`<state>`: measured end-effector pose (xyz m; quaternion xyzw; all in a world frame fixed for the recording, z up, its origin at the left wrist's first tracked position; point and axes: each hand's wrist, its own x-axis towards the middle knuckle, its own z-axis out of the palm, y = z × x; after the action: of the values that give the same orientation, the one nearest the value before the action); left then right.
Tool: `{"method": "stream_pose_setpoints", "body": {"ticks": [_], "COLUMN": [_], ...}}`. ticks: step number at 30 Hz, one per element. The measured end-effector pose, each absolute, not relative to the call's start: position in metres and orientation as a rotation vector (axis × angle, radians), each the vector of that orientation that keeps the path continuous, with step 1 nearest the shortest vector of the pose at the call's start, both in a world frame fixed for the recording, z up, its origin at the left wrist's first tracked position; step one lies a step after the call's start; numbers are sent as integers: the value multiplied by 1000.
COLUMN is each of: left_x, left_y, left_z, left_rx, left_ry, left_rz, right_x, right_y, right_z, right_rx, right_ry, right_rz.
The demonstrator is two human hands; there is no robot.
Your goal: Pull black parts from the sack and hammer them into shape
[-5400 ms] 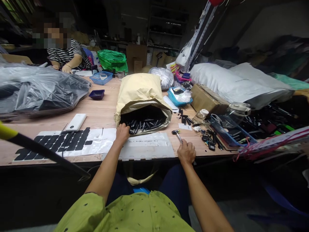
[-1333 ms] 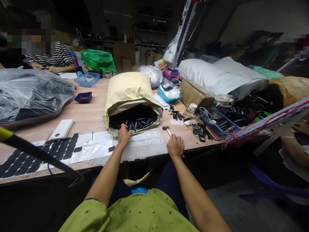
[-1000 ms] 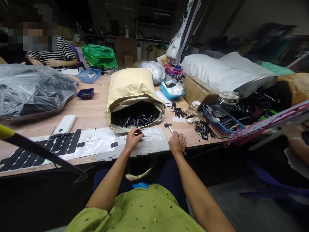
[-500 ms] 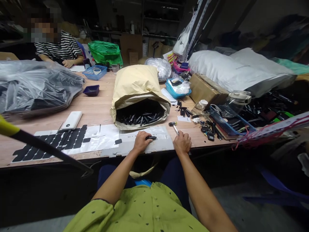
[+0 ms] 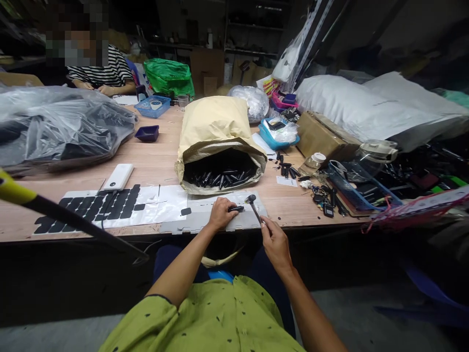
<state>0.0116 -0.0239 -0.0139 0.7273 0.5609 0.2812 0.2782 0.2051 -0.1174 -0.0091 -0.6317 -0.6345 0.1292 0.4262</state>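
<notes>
On a grey board [image 5: 176, 227] at the table's front edge, my left hand [image 5: 221, 214] is closed on a small black cylindrical piece [image 5: 236, 209], whose end pokes out to the right. My right hand [image 5: 275, 239] grips the handle of a small hammer [image 5: 256, 208]. The hammer's metal head is raised just right of the black piece, apart from it. Behind both hands lies a big cream sack [image 5: 216, 117], its mouth facing me, with many similar black pieces [image 5: 222, 179] inside.
Left are a sheet of black stickers [image 5: 110, 208], a white power bank [image 5: 119, 177] and a plastic-wrapped bundle [image 5: 66, 127]. Right are loose black parts [image 5: 287, 168], a glass jar [image 5: 312, 164], a blue basket [image 5: 361, 188] and a cardboard box [image 5: 322, 134]. A person in stripes [image 5: 117, 68] sits across.
My right hand has lifted the hammer and swung its head left, toward the black piece. My left hand keeps its hold. The whole view has shifted slightly.
</notes>
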Motion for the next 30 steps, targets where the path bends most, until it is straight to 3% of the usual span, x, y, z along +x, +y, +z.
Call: {"method": "stream_pose_setpoints", "body": {"ticks": [20,30], "left_x": [15,16], "left_y": [-25,-26], "left_z": [-13,-14], "left_rx": [1885,1915], "left_ry": [1502,1500], "left_rz": [755,750], "right_x": [189,259], "right_y": [-127,-52], "right_z": [-19,-17], "right_rx": [-1602,-2216], "right_ry": [-1675,-1466], "right_rz": [309,-2]}}
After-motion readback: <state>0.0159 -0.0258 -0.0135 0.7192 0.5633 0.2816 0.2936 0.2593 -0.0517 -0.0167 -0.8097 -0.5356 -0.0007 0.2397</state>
